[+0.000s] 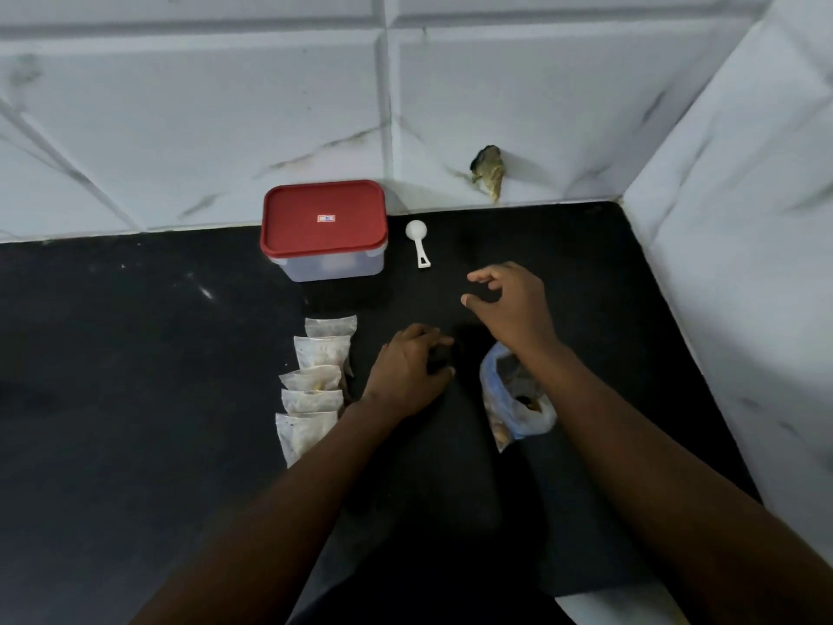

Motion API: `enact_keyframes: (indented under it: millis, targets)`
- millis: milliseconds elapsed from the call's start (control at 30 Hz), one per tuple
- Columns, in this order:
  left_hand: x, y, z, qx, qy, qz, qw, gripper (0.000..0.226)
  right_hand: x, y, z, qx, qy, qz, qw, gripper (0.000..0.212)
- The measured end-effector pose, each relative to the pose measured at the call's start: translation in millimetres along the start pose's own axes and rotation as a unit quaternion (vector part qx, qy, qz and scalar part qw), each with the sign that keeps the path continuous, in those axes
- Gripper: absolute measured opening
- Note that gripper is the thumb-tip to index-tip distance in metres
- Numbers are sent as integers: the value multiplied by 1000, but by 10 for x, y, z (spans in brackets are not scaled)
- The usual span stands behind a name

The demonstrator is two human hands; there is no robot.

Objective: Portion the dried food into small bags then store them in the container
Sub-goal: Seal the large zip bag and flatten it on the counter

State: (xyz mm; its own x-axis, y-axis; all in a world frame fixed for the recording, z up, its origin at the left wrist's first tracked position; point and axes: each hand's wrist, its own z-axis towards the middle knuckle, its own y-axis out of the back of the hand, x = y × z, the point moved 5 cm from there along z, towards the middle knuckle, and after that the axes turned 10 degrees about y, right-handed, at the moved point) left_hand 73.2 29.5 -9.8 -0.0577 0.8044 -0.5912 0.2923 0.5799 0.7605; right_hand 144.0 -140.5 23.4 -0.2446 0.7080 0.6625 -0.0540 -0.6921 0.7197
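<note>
with 5 small bags (311,390) lined up left of the loosely curled, empty left hand (405,376), the spread-fingered empty right hand (511,304) could sweep the open food bag (518,399) beneath its wrist, spilling it across the table (135,354).

- The place looks like a home kitchen, seen at a corner of a worktop.
- A dark, polished countertop (135,399) fills the near part of the scene and ends at a corner on the far right.
- White marble-patterned wall tiles (180,128) with grey veins rise behind it on the far side and again on the right, as a splashback does.
- A clear plastic food container (329,263) with a red lid (324,217) stands at the far edge against the tiles.
- A small white measuring scoop (418,241) lies just right of it.
- A row of small filled bags (313,385) lies nearer, left of centre.
- A chipped hole (488,175) shows in the far tile.
</note>
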Motion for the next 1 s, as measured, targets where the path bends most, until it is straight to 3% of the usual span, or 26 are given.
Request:
enact_keyframes:
  millis: [267,467,567,633,767,900,1000]
  targets:
    - [-392,-268,-27,38,38,-113,992,37,-357,632,-1007,-98,-75,-1,992,28]
    - [-488,-428,-23,65,139,-184,971,30,-610,588,-1373,-82,-256,45,962,44]
    - [-449,-489,-3,74,197,-243,947,33,-688,455,-1475,-58,-364,117,922,54]
    - [-427,-523,-14,81,235,-297,922,36,-707,362,-1512,-35,-406,156,900,47]
    - [-438,-513,-75,98,275,-377,879,42,-654,320,-1470,-14,-412,179,893,20]
    - [-386,-412,-151,138,288,-416,852,36,-552,325,-1384,-18,-416,278,866,16]
    - [-258,-302,-183,136,280,-415,855,34,-447,322,-1315,-6,-416,366,832,18]
